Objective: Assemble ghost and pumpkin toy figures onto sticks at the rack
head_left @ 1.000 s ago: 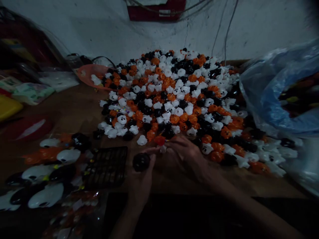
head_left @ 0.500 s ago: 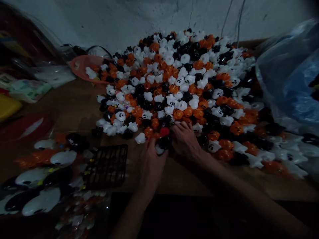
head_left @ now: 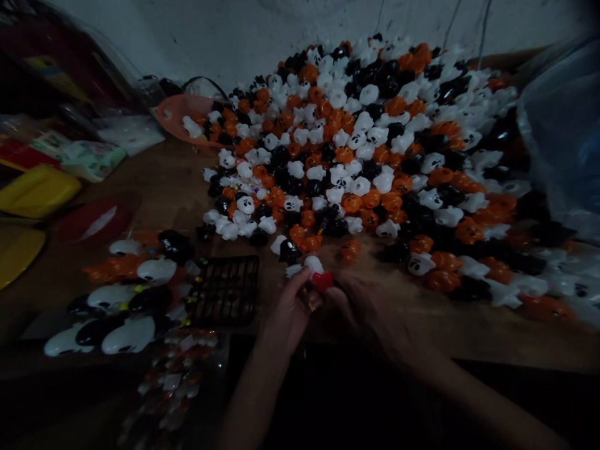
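Observation:
A big heap of small orange, black and white toy figures (head_left: 375, 144) covers the wooden table (head_left: 154, 187). Near the table's front edge my left hand (head_left: 288, 312) and my right hand (head_left: 370, 309) meet. Between their fingertips sits a small white figure (head_left: 313, 264) with a red piece (head_left: 323, 280) just under it. Both hands pinch this little cluster, but the dim light hides which finger holds which part. A black figure (head_left: 287, 250) and an orange one (head_left: 349, 250) lie just beyond the hands.
A black grid tray (head_left: 225, 290) lies left of my hands. Packed larger ghost toys (head_left: 126, 306) lie at the front left. An orange bowl (head_left: 180, 115) stands at the heap's left edge. Yellow trays (head_left: 35, 190) sit far left, a blue plastic bag (head_left: 562, 125) at right.
My hands have drawn back from the heap's edge toward me, carrying the red piece and a white figure. The view has shifted, with the heap now higher in the frame.

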{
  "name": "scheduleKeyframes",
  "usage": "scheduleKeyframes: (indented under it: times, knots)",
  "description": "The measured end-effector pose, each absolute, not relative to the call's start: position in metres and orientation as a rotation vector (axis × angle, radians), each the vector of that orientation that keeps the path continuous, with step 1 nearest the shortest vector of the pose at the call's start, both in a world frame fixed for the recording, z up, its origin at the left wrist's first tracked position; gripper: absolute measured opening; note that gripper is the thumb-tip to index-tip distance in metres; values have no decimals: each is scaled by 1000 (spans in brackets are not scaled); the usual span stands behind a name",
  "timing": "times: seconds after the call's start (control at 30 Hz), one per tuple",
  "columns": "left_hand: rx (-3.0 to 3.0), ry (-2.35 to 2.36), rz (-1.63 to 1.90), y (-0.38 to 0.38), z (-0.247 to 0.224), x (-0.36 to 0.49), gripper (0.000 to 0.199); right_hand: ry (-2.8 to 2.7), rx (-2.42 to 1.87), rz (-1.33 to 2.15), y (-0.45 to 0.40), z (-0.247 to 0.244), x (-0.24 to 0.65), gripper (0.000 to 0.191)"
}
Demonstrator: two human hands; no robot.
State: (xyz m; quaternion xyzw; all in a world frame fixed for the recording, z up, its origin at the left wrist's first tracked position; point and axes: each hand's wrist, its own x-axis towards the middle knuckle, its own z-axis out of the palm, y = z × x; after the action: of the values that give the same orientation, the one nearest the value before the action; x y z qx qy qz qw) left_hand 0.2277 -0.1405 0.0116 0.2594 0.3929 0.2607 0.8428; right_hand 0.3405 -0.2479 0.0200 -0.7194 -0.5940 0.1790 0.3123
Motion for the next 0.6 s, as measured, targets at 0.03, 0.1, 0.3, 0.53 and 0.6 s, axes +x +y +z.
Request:
scheduleKeyframes:
  times: [0.03,0.1,0.3,0.53,0.6]
  knots:
    - [533,813,559,-142,12,226,28,-1577,-1898,478,-244,21,341,25]
    - [546,776,553,-141,13,223,24,-1619,-1889,485,-236,25,345,28]
    - [378,805,588,-134,16,230,14,-1513,-1858,418,-241,26,355,24]
    - [176,912,663,-137,25,244,19,-1555,-2005,448,-245,22,344,23]
    - [179,907,665,-139,26,245,20,-1573,-2051,332,-239,23,344,23]
